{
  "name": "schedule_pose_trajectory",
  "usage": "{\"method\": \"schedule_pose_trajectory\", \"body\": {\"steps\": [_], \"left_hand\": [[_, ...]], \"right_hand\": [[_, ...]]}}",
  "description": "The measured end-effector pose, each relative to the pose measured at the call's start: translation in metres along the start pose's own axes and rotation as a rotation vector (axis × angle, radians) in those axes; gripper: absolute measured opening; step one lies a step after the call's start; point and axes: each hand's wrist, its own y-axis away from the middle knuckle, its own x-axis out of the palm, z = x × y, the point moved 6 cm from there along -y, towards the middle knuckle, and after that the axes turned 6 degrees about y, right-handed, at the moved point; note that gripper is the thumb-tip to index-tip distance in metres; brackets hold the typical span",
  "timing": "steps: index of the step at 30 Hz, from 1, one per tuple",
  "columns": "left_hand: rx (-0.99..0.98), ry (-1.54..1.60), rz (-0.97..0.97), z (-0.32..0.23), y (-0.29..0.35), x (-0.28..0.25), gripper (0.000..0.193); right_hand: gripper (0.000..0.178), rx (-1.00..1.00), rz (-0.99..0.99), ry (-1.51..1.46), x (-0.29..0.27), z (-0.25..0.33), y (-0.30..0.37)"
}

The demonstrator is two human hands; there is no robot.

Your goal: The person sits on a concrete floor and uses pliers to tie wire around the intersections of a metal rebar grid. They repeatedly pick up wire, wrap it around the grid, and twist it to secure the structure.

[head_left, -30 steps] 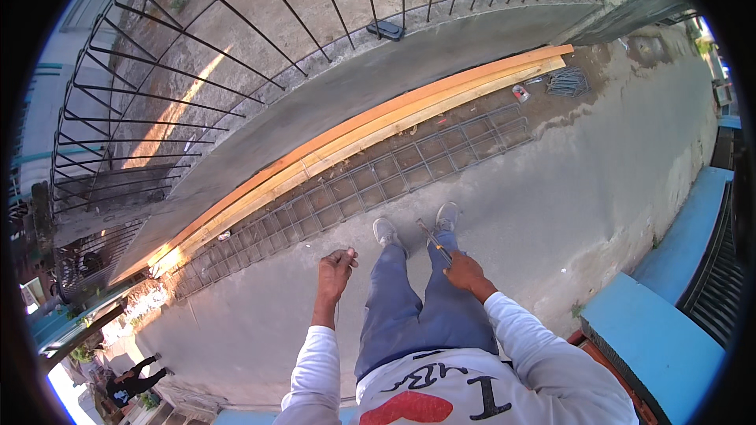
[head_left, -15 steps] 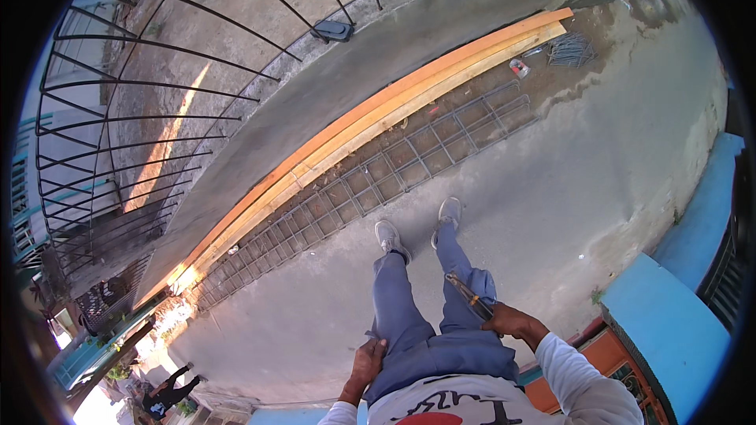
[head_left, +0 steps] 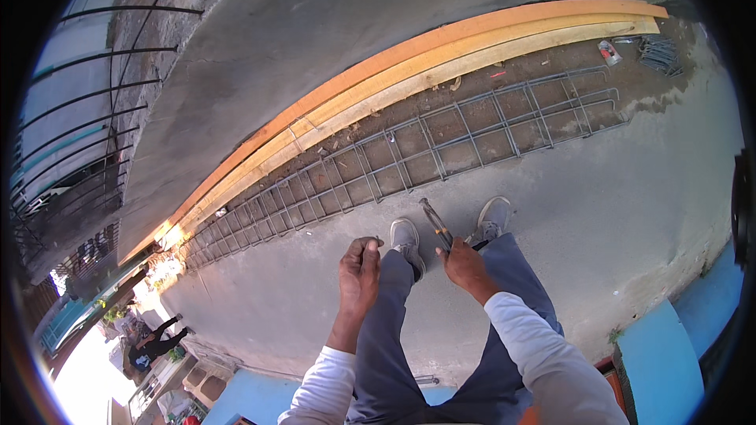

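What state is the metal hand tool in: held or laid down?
Held: the right hand wraps around one end of the metal hand tool; the rest projects.

Both arms (head_left: 526, 329) are stretched forward. The left hand (head_left: 359, 275) is held up, its fingers (head_left: 368, 254) bent in. The right hand (head_left: 468, 269) is curled tight.

long white sleeves (head_left: 531, 338), creased along the forearms, end short of the bare left hand (head_left: 360, 277) and right hand (head_left: 466, 269); the trousers (head_left: 386, 362) are blue-grey, the shoes (head_left: 404, 236) pale grey.
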Motion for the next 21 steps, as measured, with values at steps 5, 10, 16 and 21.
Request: {"method": "schedule_pose_trajectory", "body": {"steps": [5, 10, 16, 21], "left_hand": [[0.054, 0.231, -0.089, 0.055, -0.129, 0.024, 0.023], [0.143, 0.118, -0.027, 0.070, -0.192, 0.033, 0.017], [0.222, 0.003, 0.084, 0.042, -0.225, 0.069, 0.022], [0.459, -0.025, 0.182, -0.008, -0.261, 0.117, 0.023]], "right_hand": [[0.054, -0.084, -0.186, 0.024, 0.046, 0.036, -0.168], [0.047, -0.355, -0.586, 0.100, 0.027, 0.060, -0.220], [0.039, -0.476, 0.338, -1.412, -0.017, 0.093, -0.211], [0.027, -0.589, 0.047, -1.360, -0.098, 0.082, -0.211]]}}
